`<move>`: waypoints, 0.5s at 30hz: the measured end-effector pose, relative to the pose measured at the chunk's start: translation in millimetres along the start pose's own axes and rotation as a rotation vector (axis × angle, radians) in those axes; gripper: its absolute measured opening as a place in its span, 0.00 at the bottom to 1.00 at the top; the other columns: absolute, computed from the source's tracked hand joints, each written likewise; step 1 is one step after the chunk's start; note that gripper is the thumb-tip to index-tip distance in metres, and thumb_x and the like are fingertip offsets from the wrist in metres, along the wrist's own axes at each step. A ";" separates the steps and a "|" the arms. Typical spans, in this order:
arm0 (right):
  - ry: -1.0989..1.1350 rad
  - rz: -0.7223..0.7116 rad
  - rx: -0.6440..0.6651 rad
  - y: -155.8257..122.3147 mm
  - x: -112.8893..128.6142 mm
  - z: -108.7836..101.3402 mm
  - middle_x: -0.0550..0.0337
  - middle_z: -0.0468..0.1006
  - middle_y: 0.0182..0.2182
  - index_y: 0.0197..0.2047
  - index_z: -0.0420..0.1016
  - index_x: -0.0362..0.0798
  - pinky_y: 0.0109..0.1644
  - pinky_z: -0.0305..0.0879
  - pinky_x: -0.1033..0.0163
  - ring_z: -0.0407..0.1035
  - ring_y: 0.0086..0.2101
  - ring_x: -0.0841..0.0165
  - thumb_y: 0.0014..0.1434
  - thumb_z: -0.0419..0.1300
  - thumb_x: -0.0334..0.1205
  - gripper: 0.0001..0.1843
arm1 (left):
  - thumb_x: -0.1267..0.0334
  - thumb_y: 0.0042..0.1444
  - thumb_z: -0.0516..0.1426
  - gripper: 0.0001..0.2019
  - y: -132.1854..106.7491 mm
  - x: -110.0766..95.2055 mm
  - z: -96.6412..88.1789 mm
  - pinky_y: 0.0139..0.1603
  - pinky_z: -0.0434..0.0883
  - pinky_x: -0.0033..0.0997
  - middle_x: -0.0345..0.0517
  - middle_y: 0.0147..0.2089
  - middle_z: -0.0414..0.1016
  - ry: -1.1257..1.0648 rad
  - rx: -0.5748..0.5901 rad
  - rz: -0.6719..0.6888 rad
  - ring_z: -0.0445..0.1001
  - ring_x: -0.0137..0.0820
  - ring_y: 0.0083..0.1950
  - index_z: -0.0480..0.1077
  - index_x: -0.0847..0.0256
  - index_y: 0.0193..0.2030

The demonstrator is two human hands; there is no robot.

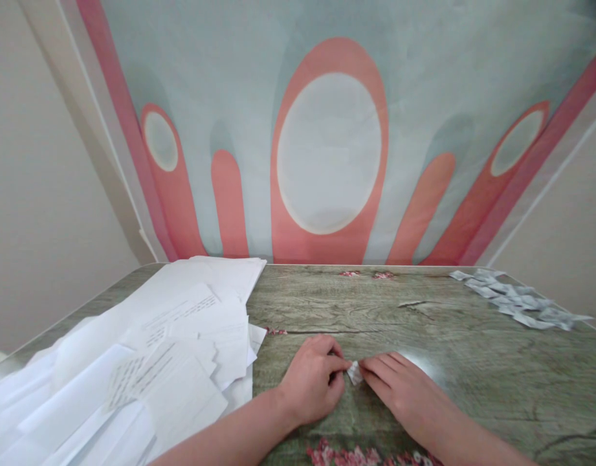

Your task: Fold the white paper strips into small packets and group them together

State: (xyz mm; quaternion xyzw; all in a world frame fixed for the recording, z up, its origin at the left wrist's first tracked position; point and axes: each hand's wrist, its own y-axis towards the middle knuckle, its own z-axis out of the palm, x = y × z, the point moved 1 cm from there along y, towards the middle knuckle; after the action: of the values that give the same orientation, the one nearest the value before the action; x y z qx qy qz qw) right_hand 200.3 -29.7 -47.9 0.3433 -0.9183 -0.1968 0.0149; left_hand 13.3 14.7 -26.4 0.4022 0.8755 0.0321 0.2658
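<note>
White paper, a small folded piece [354,373], is lying near the front of the desk [321,301], right between the two hands. From one side the left hand [314,378] is curling over, its foremost finger touching the paper's upper left corner while the thumb is bending just below; whether those fingers are truly pinching it, I cannot tell. From the other side the right hand [407,391] is lying palm down, its fingers stretching out close together and their tips touching the paper's right edge; the right thumb is hiding underneath, so I cannot tell whether that hand is gripping or only steadying.

To the left, a broad heap of white sheets [181,398] is covering much of the desk, some loose pieces showing lines of print too blurred to read. Well apart at the far right, a cluster of folded paper strips [521,301] is lying near the edge, several overlapping. Pink flowers [346,454] are showing along the near edge of the grey-brown wood grain. Behind everything, a pale backdrop [249,77] with coral arches [321,249] is rising.
</note>
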 end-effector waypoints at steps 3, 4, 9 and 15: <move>0.003 -0.027 -0.061 1.3 0.8 -2.8 0.54 0.75 0.37 0.41 0.71 0.44 0.40 0.63 0.58 0.68 0.36 0.64 0.60 0.48 0.26 0.13 | 0.73 0.49 0.53 0.13 0.6 0.9 2.8 0.45 0.63 0.33 0.45 0.38 0.69 -0.032 -0.012 0.012 0.66 0.34 0.43 0.75 0.57 0.38; 0.006 -0.035 -0.072 2.0 1.5 -4.2 0.54 0.75 0.37 0.41 0.72 0.44 0.41 0.63 0.58 0.68 0.36 0.64 0.60 0.47 0.26 0.14 | 0.73 0.49 0.53 0.13 0.6 0.7 3.1 0.45 0.63 0.34 0.45 0.38 0.69 -0.037 -0.013 0.015 0.66 0.34 0.43 0.76 0.57 0.38; 0.008 -0.081 -0.150 3.9 3.0 -8.0 0.52 0.77 0.36 0.44 0.72 0.43 0.41 0.64 0.58 0.69 0.36 0.64 0.64 0.41 0.27 0.18 | 0.72 0.51 0.53 0.13 -0.6 0.7 2.8 0.46 0.63 0.33 0.45 0.38 0.69 -0.070 -0.008 0.002 0.66 0.34 0.43 0.76 0.57 0.39; 0.171 -0.017 -0.133 1.2 -1.7 -2.4 0.54 0.77 0.36 0.47 0.70 0.44 0.41 0.65 0.57 0.70 0.35 0.65 0.66 0.41 0.34 0.18 | 0.67 0.49 0.58 0.10 -0.2 2.1 2.7 0.47 0.62 0.33 0.44 0.40 0.70 -0.096 -0.001 -0.015 0.66 0.34 0.44 0.75 0.57 0.40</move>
State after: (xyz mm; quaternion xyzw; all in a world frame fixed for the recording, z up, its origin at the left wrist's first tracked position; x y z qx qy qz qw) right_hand 201.3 -28.7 -45.0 0.3650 -0.8955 -0.2275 0.1143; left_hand 13.3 15.7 -29.7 0.3964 0.8648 0.0110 0.3080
